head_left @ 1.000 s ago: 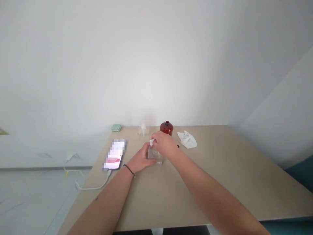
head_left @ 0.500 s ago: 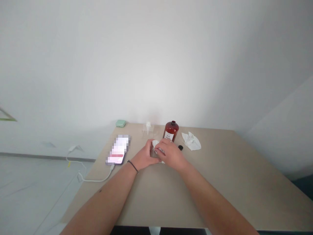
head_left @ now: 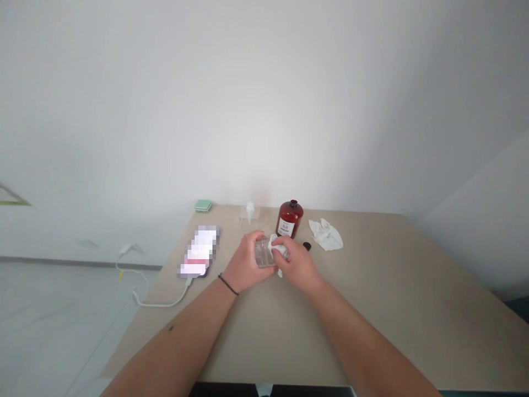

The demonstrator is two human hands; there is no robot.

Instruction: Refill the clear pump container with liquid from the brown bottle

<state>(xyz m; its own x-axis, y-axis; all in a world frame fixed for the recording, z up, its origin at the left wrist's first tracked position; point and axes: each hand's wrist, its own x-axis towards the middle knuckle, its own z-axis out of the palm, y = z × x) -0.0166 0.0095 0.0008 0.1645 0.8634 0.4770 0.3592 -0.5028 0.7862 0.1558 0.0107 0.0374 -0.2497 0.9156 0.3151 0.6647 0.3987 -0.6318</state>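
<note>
Clearly the biggest thing here is the pale wall (head_left: 264, 110), followed by the beige table (head_left: 372, 309) set against it, with a stretch of light floor (head_left: 74, 320) at the left. The person's two hands meet near the middle of the table: the left hand (head_left: 243, 262) is curled round a clear box (head_left: 263, 253), fingers at its far side and thumb at its near side, while the right hand (head_left: 295, 264) pinches a wadded tissue (head_left: 282, 251) against the box's right end (whether the box is lifted or resting on the table, I cannot tell). Left of the hands lies a phone (head_left: 200, 252), its screen lit and blurred over, with a white cable (head_left: 165, 304) running from its near end. Just beyond the right hand stands a red-brown bottle (head_left: 290, 214), upright, uncapped and labelled. A crumpled napkin (head_left: 326, 235) lies to its right. Behind the box is a clear stand (head_left: 243, 218) with a small white piece at it; a green case (head_left: 203, 206) sits at the far left corner. Smallest are the dark wristband (head_left: 228, 284) on the left wrist and a black cap (head_left: 306, 246) near the bottle.
</note>
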